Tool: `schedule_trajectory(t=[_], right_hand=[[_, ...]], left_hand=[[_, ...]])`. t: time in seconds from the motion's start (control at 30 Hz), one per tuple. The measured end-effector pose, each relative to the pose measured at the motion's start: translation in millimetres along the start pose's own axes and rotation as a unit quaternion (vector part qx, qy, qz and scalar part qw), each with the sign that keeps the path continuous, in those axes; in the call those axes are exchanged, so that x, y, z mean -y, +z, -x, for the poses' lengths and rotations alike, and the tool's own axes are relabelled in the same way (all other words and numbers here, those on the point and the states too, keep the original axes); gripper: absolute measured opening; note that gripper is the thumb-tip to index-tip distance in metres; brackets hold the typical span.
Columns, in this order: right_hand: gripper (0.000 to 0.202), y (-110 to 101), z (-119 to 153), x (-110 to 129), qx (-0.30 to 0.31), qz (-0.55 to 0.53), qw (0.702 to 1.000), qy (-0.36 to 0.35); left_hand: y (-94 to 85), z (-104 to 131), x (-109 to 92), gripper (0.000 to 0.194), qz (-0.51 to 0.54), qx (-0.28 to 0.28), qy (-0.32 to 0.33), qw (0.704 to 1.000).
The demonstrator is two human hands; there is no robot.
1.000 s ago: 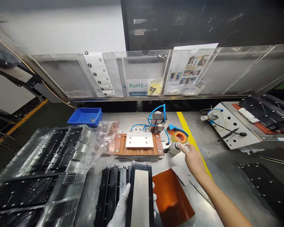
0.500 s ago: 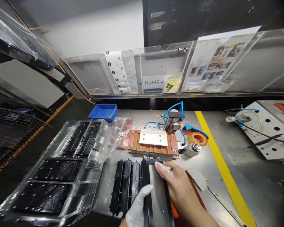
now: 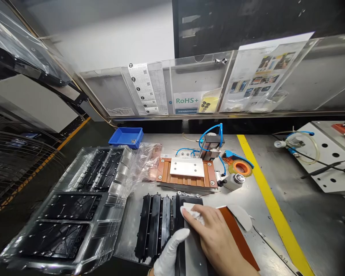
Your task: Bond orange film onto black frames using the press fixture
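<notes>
A long black plastic part [image 3: 180,207] with a smooth grey flat face lies lengthwise in front of me, its near end cut off by the picture's edge. My left hand [image 3: 169,255], in a white glove, grips its left side with the thumb over the edge. My right hand [image 3: 217,234] is bare and pinches a crumpled white cloth [image 3: 197,215], pressing it on the part near its far end. Several similar narrow black parts [image 3: 154,226] stand in a row just left of it. Under my right forearm shows a reddish-brown sheet [image 3: 238,237].
Clear plastic trays [image 3: 103,214] with black parts are stacked at left, below a blue bin [image 3: 126,136]. Behind my hands sits a brown fixture [image 3: 166,176] with blue air hoses. A metal-capped bottle [image 3: 235,182], tape roll [image 3: 240,168] and yellow line [image 3: 273,207] lie to the right.
My right hand has shifted slightly left and nearer on the part, with the cloth under its fingers. My left hand keeps its grip, slightly farther right in view.
</notes>
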State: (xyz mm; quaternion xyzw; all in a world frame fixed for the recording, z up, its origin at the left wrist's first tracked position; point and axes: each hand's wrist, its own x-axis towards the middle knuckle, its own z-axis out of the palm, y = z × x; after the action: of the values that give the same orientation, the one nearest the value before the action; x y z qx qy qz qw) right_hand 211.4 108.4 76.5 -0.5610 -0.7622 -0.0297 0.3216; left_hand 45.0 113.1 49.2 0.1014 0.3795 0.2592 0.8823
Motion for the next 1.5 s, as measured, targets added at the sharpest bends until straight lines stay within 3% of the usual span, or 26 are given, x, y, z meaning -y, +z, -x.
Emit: schedule_trajectory(t=[0.2,0.33,0.63,0.83,1.07,1.23,1.37,1.5], right_hand=[[0.052,-5.7,0.2,5.4,-0.021,0.009,1.0,0.016],[0.054,-5.5,2.3,8.1,-0.009,0.008,1.0,0.0],[0.055,2.1,-2.8,1.1,-0.026,0.069,0.996,0.06],[0.053,2.8,1.6,9.1,-0.027,0.051,0.997,0.052],[0.062,8.9,22.9,-13.6,0.007,0.112,0.989,0.099],[0.064,20.0,45.4,-44.2,-0.003,0.035,0.984,0.172],[0.044,18.8,55.7,-61.8,-0.016,-0.029,0.98,0.198],[0.029,8.9,53.9,-60.9,-0.036,-0.122,0.952,0.278]], left_hand=[[9.5,2.1,-0.3,0.042,0.009,0.02,-0.037,0.999],[9.9,2.7,0.4,0.037,0.014,0.027,-0.049,0.998],[8.8,0.1,-0.5,0.037,0.007,0.031,-0.061,0.998],[6.9,4.8,3.3,0.034,-0.002,0.015,-0.049,0.999],[-9.4,15.5,1.7,0.019,-0.011,-0.013,-0.002,1.0],[-9.2,18.2,2.5,0.035,0.003,0.0,0.013,1.0],[1.8,16.2,-4.0,0.056,0.034,0.031,0.006,0.999],[12.9,10.1,-7.5,0.085,0.092,0.089,-0.032,0.991]])
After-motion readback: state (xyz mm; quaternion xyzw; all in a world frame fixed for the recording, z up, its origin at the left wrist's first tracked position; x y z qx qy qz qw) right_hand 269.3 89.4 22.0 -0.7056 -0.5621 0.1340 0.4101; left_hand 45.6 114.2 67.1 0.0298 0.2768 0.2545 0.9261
